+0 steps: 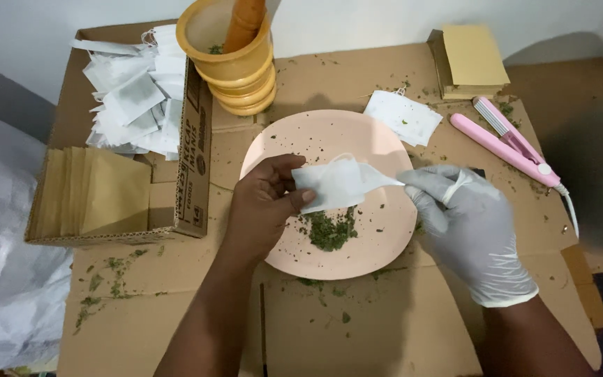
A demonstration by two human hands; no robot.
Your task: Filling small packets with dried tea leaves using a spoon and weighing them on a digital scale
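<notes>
Holding an empty white filter bag (340, 183) over the pink plate (378, 139), so that's where things stand: nothing inside it yet as far as I can see, and the little heap of crushed green herb (329, 230) is sitting on the near part of the plate, right under the bag.

My left hand (263, 202), bare, pinches the bag's left edge between thumb and fingers, wrist coming in from the near-left of the plate. My right hand (465, 223), in a pale glove, has its fingertips closed on the bag's other end, pulling it out to a point, forearm coming in from the near-right. Both hands hover just above the plate, the bag stretched between them.

Left of the plate there's a cardboard box (197, 167) with tan envelopes (88, 195) stacked in its near half and a messy pile of unused filter bags (134, 98) in the far half, so plenty left to fill, I'd say. One flat white bag with green flecks (403, 115) lies just past the plate's far-right rim; can't tell whether it's filled. A pink heat sealer (507, 143) lies right of the plate, untouched. Beyond the plate stands the yellow mortar (235, 66) with its wooden pestle (243, 24), and far-right of that a second stack of tan envelopes (469, 59). Herb crumbs everywhere on the cardboard.
</notes>
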